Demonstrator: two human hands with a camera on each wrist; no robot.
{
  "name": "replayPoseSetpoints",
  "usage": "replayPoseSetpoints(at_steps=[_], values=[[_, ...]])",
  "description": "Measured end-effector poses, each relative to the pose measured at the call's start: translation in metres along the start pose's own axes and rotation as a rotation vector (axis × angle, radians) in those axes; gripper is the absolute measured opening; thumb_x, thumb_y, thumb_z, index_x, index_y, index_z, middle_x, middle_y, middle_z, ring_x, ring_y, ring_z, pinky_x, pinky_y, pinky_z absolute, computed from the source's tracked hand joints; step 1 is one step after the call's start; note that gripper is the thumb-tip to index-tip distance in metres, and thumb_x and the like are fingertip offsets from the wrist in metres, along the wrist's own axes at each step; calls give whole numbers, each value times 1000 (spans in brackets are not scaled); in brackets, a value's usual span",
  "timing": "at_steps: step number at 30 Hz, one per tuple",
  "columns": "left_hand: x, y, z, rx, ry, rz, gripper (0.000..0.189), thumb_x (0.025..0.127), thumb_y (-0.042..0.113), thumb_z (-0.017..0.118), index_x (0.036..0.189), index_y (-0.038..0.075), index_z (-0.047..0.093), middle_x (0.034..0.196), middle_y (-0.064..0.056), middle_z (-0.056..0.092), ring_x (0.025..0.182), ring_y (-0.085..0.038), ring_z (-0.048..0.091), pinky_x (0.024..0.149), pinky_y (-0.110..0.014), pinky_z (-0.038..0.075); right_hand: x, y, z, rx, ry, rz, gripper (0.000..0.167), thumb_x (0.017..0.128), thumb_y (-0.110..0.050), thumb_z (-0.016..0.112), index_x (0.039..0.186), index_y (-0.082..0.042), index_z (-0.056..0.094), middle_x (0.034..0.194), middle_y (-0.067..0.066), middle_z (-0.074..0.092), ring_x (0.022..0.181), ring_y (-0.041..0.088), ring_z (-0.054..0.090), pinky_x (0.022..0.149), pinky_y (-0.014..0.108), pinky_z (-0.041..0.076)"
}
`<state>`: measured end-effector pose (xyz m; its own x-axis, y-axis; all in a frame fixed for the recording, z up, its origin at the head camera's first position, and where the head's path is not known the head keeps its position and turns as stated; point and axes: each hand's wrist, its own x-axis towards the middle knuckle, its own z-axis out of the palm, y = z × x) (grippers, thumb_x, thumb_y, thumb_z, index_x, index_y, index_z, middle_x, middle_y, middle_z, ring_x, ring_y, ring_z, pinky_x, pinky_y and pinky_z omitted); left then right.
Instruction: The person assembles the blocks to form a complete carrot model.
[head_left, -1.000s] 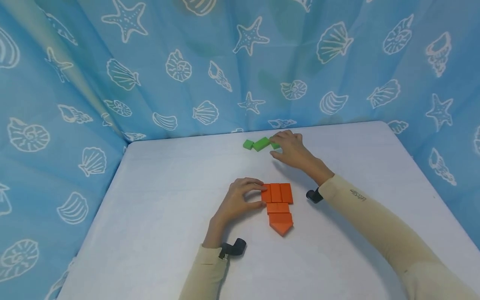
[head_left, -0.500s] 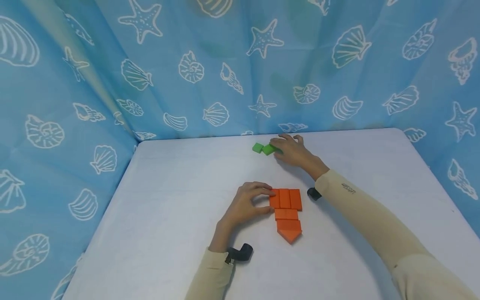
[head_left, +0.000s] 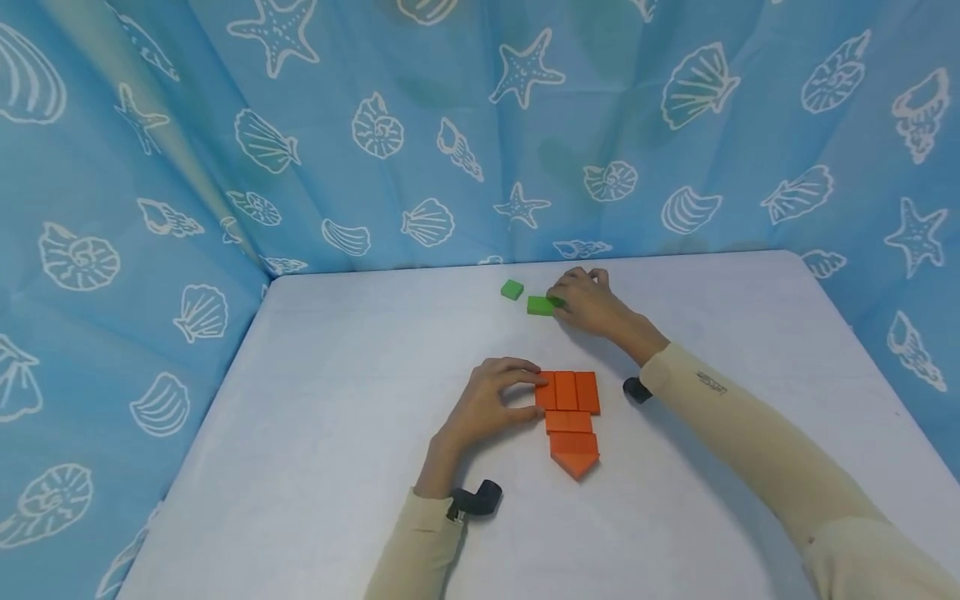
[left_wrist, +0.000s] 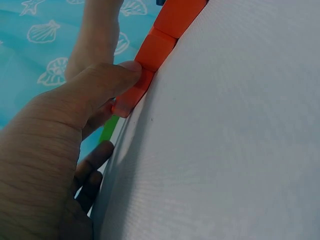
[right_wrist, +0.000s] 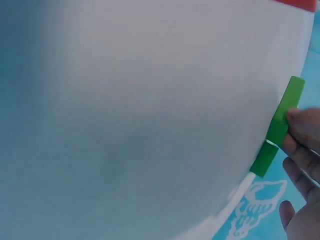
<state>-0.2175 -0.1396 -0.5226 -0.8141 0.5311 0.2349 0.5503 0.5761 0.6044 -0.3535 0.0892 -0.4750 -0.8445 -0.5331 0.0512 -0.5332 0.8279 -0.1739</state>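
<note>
Flat orange blocks (head_left: 567, 422) lie on the white table in a touching group: three side by side at the far end, then smaller ones, with a pointed one nearest me. My left hand (head_left: 491, 404) holds the leftmost far orange block (left_wrist: 134, 95) between thumb and fingers. Further back, my right hand (head_left: 588, 302) pinches a long green block (right_wrist: 287, 110), whose right end is covered by the fingers in the head view. A small green block (head_left: 512, 289) lies apart to its left. The right wrist view shows another green piece (right_wrist: 264, 159) beside the long one.
A blue curtain (head_left: 457, 125) with white shells and starfish stands behind and left of the white table (head_left: 337, 417). The table's far edge runs just behind the green blocks. Each wrist wears a black camera (head_left: 480, 498).
My right hand has come down onto the long green block and turned it, shifting it toward me and away from the small green one. The left hand stays at the orange blocks.
</note>
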Motion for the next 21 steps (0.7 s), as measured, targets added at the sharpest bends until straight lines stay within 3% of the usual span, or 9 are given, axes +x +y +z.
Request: replayPoseSetpoints(at_steps=[6, 21], values=[[0, 0, 2, 6, -15, -12, 39, 87, 38, 78, 123, 26, 71, 131, 11, 59, 125, -12, 45, 108, -41, 35, -14, -3, -6, 1, -37, 14, 31, 86, -20, 74, 115, -10, 73, 125, 13, 66, 127, 35, 44, 103, 65, 22], [1, -1, 1, -22, -15, -24, 38, 87, 36, 78, 123, 28, 71, 132, 13, 59, 126, -11, 44, 110, -42, 33, -57, -18, -13, 132, -125, -6, 31, 87, -19, 76, 117, -13, 74, 124, 10, 66, 122, 34, 47, 98, 62, 30]])
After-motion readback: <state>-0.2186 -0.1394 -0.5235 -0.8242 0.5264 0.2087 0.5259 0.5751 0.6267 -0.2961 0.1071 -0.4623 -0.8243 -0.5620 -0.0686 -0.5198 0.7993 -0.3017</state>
